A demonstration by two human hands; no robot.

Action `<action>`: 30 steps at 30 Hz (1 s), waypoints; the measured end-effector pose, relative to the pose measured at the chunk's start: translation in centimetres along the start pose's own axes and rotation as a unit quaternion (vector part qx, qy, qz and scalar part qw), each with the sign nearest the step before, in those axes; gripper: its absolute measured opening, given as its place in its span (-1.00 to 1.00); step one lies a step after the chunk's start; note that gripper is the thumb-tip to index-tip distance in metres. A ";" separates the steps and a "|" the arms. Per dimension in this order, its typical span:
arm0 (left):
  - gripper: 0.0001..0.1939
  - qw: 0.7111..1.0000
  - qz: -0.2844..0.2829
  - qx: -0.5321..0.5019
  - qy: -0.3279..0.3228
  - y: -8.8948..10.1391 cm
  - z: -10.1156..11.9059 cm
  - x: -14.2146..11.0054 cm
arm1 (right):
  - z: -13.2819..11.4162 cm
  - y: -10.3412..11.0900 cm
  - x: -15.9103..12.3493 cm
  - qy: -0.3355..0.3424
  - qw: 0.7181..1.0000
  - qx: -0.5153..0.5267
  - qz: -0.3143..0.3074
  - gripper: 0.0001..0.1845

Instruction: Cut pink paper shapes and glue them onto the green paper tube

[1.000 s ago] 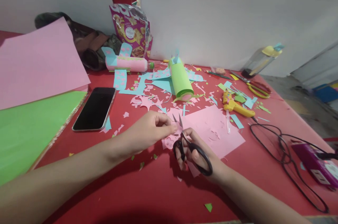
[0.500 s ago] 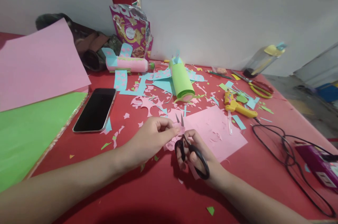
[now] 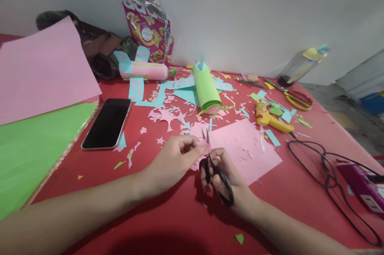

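Note:
My left hand (image 3: 183, 153) pinches a small piece of pink paper (image 3: 207, 148) between thumb and fingers. In my right hand (image 3: 226, 171) are black-handled scissors (image 3: 225, 187), their blades slightly parted and pointing away from me beside the pink piece. Exactly where the blades meet the paper is too small to tell. Beneath and beyond my hands lies a larger pink sheet (image 3: 258, 159). Past it, a green paper tube (image 3: 207, 89) with light blue fins rests among paper scraps. A pink paper-wrapped bottle (image 3: 150, 71) with blue fins lies to its left.
A phone (image 3: 107, 123) and large pink (image 3: 45, 75) and green sheets (image 3: 54, 143) occupy the left. On the right are a yellow glue gun (image 3: 273, 122), its looping cord (image 3: 325, 167), a purple power strip (image 3: 360, 187), pliers (image 3: 297, 99) and a clear bottle (image 3: 301, 67).
The scissors have tilted slightly, their blades a little closer together. My left hand still pinches the pink piece. The whole view has shifted a little.

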State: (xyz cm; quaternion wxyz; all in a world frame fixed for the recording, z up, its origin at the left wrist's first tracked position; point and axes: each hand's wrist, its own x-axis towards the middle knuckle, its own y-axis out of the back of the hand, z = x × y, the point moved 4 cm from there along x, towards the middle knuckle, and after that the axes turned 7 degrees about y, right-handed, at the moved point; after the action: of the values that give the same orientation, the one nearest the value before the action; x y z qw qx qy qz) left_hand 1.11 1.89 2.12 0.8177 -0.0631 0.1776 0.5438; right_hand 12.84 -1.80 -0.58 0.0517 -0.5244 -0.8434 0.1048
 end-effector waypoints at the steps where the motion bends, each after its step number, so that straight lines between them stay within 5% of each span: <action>1: -0.69 1.000 0.001 0.003 -0.001 0.0 0.0 0.0 | 0.0 0.0 0.0 0.001 1.000 0.000 0.002 -0.57; 16: -0.70 1.000 0.015 0.026 -0.001 0.3 0.1 0.2 | 0.2 0.1 0.1 -0.004 1.000 0.007 0.026 -0.56; 26: -0.75 0.998 -0.018 0.060 -0.002 0.7 0.5 0.3 | 0.3 1.3 0.5 0.006 0.995 0.029 0.094 -0.57; 30: -0.78 0.992 -0.071 0.101 0.006 0.4 0.4 0.5 | 0.0 1.8 0.7 0.036 0.990 0.070 0.117 -0.54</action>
State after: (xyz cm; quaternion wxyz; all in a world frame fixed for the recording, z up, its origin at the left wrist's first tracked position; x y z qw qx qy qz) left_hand 1.00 2.62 2.34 0.8556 0.0043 0.2313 0.4631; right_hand 14.09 -0.37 -1.03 0.1064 -0.6182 -0.7642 0.1501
